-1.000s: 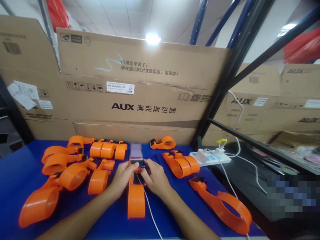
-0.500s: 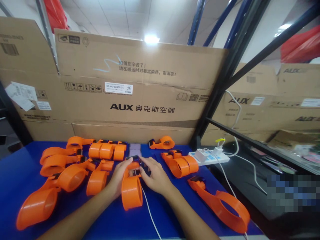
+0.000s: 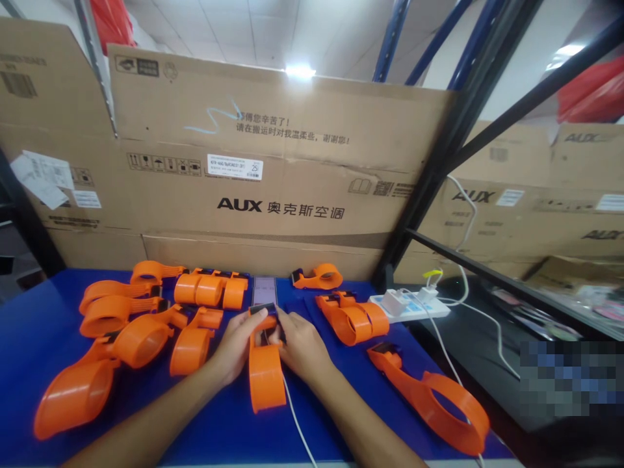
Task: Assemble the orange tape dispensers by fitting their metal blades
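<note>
Both hands hold one orange tape dispenser (image 3: 267,380) over the middle of the blue table, its round hub hanging toward me and its dark-blue head pointing away. My left hand (image 3: 242,339) grips the left side of the head, thumb on top. On the right side, my right hand (image 3: 303,343) has its fingers closed against the head; the fingertips are partly hidden. Just left of my left hand lies another orange dispenser (image 3: 190,348). A phone (image 3: 264,290) lies flat behind the held dispenser.
More tape dispensers (image 3: 75,396) lie along the left, with a group (image 3: 353,322) and a single one (image 3: 439,406) at right. A white power strip (image 3: 414,305) with plugs and cables sits at the right edge. Cardboard (image 3: 273,240) walls the back; a black rack post (image 3: 419,195) stands right.
The held dispenser has shifted slightly right and its head has turned a little. My left thumb has moved onto the top of the head, and my right fingers have drawn in closer along its side.
</note>
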Demonstrator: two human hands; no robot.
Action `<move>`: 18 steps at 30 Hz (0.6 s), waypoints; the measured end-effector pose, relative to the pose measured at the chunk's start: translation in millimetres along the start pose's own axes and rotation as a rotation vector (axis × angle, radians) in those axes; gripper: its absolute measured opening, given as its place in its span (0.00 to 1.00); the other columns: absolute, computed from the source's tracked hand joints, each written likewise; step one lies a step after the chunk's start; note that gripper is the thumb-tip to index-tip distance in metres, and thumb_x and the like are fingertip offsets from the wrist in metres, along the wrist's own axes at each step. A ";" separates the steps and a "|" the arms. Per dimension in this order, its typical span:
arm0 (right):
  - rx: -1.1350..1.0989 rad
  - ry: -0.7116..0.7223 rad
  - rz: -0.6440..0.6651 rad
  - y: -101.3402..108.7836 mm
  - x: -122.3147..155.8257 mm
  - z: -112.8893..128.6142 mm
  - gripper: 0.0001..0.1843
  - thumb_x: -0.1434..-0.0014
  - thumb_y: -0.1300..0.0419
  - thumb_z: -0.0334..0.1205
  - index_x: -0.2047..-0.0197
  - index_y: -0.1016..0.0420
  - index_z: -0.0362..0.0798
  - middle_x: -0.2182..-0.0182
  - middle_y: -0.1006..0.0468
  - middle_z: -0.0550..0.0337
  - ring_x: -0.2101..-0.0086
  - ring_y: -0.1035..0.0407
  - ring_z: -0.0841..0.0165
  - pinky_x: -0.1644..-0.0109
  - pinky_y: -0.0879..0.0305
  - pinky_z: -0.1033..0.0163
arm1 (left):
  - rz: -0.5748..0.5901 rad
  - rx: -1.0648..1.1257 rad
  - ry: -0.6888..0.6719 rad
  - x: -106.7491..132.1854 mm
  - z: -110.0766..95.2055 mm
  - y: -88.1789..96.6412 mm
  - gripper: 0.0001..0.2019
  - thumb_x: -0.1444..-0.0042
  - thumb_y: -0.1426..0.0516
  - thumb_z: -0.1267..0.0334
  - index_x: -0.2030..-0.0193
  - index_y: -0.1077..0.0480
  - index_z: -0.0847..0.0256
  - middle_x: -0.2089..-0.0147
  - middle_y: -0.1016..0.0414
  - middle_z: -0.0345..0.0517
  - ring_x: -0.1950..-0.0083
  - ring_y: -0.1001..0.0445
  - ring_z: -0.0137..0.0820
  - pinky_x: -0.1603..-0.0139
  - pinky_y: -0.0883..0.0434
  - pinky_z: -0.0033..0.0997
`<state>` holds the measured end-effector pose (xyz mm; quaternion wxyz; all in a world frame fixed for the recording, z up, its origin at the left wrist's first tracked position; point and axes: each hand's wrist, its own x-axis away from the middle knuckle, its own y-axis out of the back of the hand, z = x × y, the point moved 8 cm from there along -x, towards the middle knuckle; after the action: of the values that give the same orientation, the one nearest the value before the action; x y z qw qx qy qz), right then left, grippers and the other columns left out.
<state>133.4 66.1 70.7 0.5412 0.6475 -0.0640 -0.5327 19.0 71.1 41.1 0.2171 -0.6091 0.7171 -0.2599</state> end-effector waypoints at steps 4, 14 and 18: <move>0.003 -0.006 0.035 -1.8 1.1 2.9 0.26 0.40 0.45 0.28 0.38 0.32 0.34 0.67 0.20 0.49 0.67 0.27 0.61 0.58 0.26 0.58 | 0.011 0.028 0.017 2.6 -0.1 -4.0 0.13 0.46 0.30 0.60 0.61 0.22 0.67 0.69 0.20 0.47 0.72 0.24 0.29 0.71 0.29 0.24; 0.045 0.000 0.054 -4.5 3.0 7.6 0.23 0.40 0.46 0.28 0.41 0.30 0.34 0.69 0.22 0.49 0.68 0.28 0.60 0.61 0.26 0.59 | 0.011 0.049 0.048 0.8 2.0 -3.8 0.11 0.46 0.31 0.63 0.60 0.22 0.67 0.74 0.24 0.41 0.75 0.27 0.26 0.71 0.29 0.23; 0.032 0.007 0.014 -0.1 3.5 8.4 0.23 0.41 0.45 0.28 0.43 0.29 0.35 0.68 0.22 0.48 0.67 0.28 0.60 0.62 0.26 0.59 | 0.008 0.052 0.059 1.8 1.8 -3.2 0.11 0.48 0.30 0.63 0.61 0.22 0.67 0.75 0.24 0.41 0.76 0.28 0.26 0.71 0.29 0.24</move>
<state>128.4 58.5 69.8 0.5346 0.6576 -0.0749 -0.5255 22.3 68.7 41.7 0.2126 -0.5923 0.7187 -0.2956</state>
